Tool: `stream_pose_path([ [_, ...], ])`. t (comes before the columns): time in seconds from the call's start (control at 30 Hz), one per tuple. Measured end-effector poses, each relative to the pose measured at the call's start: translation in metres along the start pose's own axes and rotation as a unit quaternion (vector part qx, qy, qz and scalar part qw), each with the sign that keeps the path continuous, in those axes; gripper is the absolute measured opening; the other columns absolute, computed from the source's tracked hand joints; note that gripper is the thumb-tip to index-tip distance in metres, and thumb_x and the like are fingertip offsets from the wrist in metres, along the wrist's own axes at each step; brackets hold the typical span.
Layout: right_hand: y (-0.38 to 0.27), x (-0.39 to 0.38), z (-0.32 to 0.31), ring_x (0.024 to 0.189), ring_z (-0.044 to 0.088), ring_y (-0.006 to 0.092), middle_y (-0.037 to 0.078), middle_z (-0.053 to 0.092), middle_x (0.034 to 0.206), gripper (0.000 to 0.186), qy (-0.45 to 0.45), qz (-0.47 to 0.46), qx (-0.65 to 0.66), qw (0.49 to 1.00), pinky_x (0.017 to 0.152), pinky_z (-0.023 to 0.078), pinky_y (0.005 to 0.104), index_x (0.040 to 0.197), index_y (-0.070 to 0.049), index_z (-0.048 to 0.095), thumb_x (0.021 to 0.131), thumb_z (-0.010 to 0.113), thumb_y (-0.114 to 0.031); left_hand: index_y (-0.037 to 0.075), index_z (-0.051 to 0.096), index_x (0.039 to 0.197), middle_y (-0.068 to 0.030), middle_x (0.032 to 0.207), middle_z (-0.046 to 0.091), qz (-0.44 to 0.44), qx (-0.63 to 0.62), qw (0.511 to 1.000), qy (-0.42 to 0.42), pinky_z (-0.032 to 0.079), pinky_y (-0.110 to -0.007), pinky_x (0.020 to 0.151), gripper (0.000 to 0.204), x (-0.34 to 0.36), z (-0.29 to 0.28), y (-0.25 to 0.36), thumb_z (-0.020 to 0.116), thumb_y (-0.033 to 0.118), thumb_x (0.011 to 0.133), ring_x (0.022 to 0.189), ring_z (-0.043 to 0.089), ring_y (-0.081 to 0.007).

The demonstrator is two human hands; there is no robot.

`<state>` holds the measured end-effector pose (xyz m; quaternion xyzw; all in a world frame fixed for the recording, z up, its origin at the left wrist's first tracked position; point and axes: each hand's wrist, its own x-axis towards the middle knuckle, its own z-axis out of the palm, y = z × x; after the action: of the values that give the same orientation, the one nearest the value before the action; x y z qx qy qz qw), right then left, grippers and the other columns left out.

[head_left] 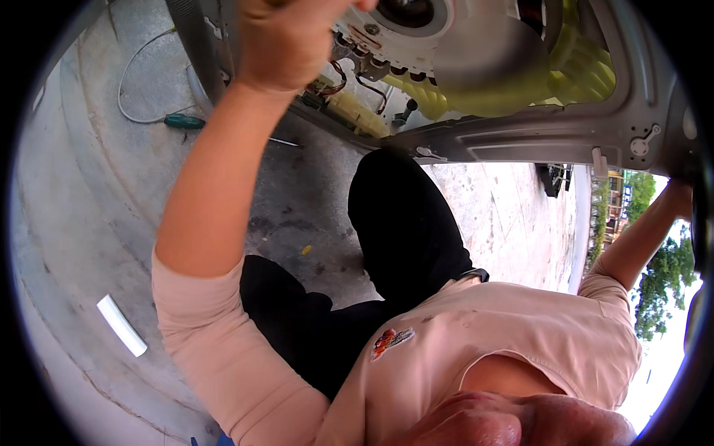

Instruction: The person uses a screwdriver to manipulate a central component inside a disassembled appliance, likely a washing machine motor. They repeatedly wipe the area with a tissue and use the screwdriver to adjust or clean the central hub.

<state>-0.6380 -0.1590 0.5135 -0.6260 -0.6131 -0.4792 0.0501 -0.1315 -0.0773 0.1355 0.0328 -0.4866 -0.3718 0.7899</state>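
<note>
My left hand (286,48) is raised at the top edge, in front of the opened grey metal housing (535,137) of what looks like a washing machine. Its fingers look curled, but the frame's edge cuts them off and whatever they hold is hidden. Beside it, inside the housing, are a white ring-shaped part (439,18) with a dark centre, brown wires (338,78) and a yellow-green tub (580,70). A blurred grey rounded shape covers part of the ring. At the far right, my right hand (678,197) reaches the housing's dark edge; its fingers are hidden.
On the concrete floor (82,215) lies a green-handled screwdriver (184,120), partly behind my left forearm, near a thin looped cable (123,97). A grey corrugated hose (192,33) stands at the upper left. Lower down lies a white strip (123,325). My bent knee (398,215) is close to the housing.
</note>
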Motion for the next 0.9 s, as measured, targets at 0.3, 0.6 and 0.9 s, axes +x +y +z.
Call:
stream_pose_path([
  [0.3,-0.017,0.005,0.006,0.060,0.060,0.0112,0.012,0.066,0.072,0.020,-0.126,0.103,-0.197,0.967,0.055,0.048,0.0248,0.082,0.005,0.068,0.081,0.068,-0.016,0.005,0.047,0.077,-0.0042,0.067,0.045,-0.042,-0.086,0.993,0.073,0.041,-0.032,0.069,0.012,-0.002,-0.014,0.000,0.052,0.008,0.087,0.064,0.044,-0.0161],
  [0.6,-0.011,0.016,0.113,0.071,0.067,0.0189,0.011,0.069,0.084,0.022,-0.445,0.290,-0.800,0.280,0.063,0.056,0.0300,0.091,0.000,0.071,0.078,0.052,0.001,0.005,0.048,0.083,-0.0044,0.072,0.046,-0.035,-0.071,0.980,0.184,0.041,-0.032,0.073,0.013,-0.014,-0.027,-0.008,0.054,0.015,0.089,0.072,0.047,-0.0170],
  [0.9,0.011,-0.003,0.159,0.075,0.063,0.0223,0.014,0.066,0.089,0.033,-0.094,0.487,-0.743,0.450,0.068,0.055,0.0345,0.093,0.005,0.066,0.088,0.038,-0.011,0.005,0.052,0.082,-0.0006,0.073,0.054,-0.096,0.066,0.992,0.051,0.041,-0.022,0.062,0.017,-0.018,-0.020,0.013,0.060,0.018,0.090,0.067,0.048,-0.0071],
])
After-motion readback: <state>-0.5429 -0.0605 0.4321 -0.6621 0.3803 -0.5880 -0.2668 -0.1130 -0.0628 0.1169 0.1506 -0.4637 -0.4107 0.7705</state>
